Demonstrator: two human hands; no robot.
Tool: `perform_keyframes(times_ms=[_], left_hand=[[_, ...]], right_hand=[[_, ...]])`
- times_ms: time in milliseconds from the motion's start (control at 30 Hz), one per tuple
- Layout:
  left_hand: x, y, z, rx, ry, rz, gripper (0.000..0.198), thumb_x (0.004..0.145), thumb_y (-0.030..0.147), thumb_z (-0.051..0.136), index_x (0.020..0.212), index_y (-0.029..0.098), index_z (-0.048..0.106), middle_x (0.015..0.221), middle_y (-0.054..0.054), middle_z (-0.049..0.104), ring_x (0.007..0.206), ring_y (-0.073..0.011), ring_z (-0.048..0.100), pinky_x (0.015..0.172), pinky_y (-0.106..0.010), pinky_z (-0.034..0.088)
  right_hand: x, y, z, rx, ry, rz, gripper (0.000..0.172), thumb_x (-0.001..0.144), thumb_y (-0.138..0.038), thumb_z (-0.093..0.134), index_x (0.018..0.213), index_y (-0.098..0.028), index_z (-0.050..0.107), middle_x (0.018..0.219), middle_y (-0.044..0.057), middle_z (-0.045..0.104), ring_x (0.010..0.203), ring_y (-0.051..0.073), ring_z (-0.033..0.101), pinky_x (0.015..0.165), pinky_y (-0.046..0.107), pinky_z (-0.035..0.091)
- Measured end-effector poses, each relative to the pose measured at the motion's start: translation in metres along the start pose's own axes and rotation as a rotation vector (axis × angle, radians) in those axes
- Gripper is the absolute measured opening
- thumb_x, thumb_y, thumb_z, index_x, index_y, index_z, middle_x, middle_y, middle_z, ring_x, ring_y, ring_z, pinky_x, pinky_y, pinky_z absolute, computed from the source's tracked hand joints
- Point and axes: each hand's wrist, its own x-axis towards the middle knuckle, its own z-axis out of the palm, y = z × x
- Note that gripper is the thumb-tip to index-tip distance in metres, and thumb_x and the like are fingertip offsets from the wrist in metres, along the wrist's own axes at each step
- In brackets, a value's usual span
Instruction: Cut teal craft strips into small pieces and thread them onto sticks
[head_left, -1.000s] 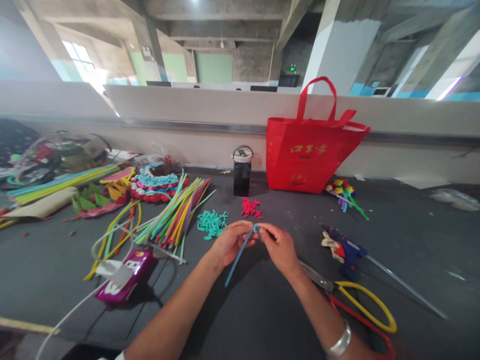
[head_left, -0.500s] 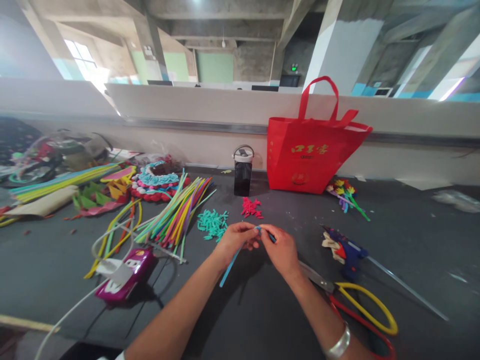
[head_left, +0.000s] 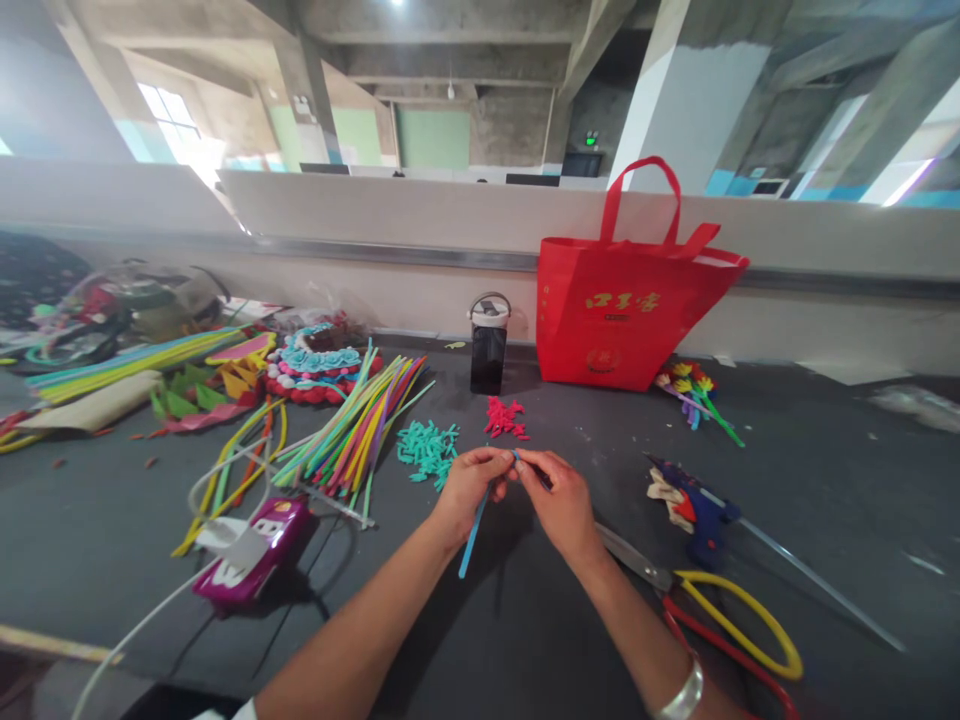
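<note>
Both hands pinch one blue strip, fingertip to fingertip

In the head view, the left hand (head_left: pixel 474 488) and the right hand (head_left: pixel 559 498) meet at the fingertips, each closed to a narrow pinch on the blue strip (head_left: pixel 472 545). The strip's upper part sits between the two pinches; its free length hangs below the left hand, slanting towards the person.

To bend or turn a strip this thin well, I judge the left pinch should stay firm right beside the bend while the right fingertips work in small, even turns. Keeping the hanging length free of the palm should prevent twisting, and light pressure should avoid flattening it. The teal pieces (head_left: pixel 427 450), just beyond the left hand and to its left, and the red pieces (head_left: pixel 504 418), beyond both hands, are best kept clear of the knuckles. The scissors (head_left: pixel 634 558) lie close to the right wrist, so that elbow needs care.

Much is hidden: the fingers cover the strip's upper end, so its shape there cannot be told. A dark bit in the right hand's curl may be the same strip; it is too small to say. The right forearm is cut off at the lower edge.
</note>
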Motion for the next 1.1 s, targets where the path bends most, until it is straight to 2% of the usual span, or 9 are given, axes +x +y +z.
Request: perform_keyframes(times_ms=[200,433,667,900,1100], left_hand=[[0.000,0.000,-0.001,-0.040,-0.105,-0.076,0.033,0.072,0.043,0.071,0.075,0.010,0.067,0.066,-0.004,0.066,0.044,-0.0071,0.052,0.044,-0.020,0.036],[-0.004,0.007,-0.003,0.005,-0.243,-0.177,0.042,0.076,0.051,0.065,0.081,0.009,0.067,0.063,-0.004,0.062,0.043,-0.0069,0.049,0.042,-0.021,0.030],[-0.006,0.009,-0.002,0.063,-0.266,-0.142,0.044,0.070,0.052,0.071,0.077,0.009,0.064,0.059,0.001,0.050,0.044,-0.0028,0.033,0.042,-0.021,0.014],[-0.007,0.011,-0.001,0.092,-0.267,-0.207,0.047,0.068,0.057,0.070,0.074,0.012,0.059,0.055,0.007,0.038,0.043,-0.0021,0.020,0.043,-0.022,0.008],[-0.007,0.013,-0.001,0.101,-0.286,-0.218,0.048,0.065,0.059,0.071,0.070,0.014,0.054,0.053,0.010,0.028,0.043,-0.0025,0.015,0.044,-0.023,0.006]], right_hand=[[0.003,-0.002,-0.006,-0.116,0.021,-0.027,0.017,0.088,-0.024,0.052,0.087,-0.022,0.069,0.080,0.003,0.067,0.077,0.018,0.062,0.073,0.028,0.046],[0.003,-0.004,-0.008,-0.177,-0.015,-0.074,0.019,0.092,-0.025,0.048,0.089,-0.022,0.067,0.081,0.003,0.065,0.080,0.019,0.060,0.074,0.028,0.044],[0.004,-0.001,-0.010,-0.163,-0.040,-0.097,0.019,0.092,-0.023,0.048,0.088,-0.021,0.066,0.080,0.003,0.065,0.079,0.018,0.059,0.075,0.028,0.044],[0.003,-0.002,-0.007,-0.028,-0.012,-0.023,0.018,0.087,-0.022,0.050,0.083,-0.021,0.068,0.076,0.003,0.067,0.073,0.017,0.062,0.071,0.027,0.046],[0.003,-0.004,-0.008,-0.022,-0.002,-0.009,0.018,0.086,-0.022,0.050,0.082,-0.021,0.068,0.078,0.003,0.068,0.073,0.017,0.062,0.072,0.028,0.046]])
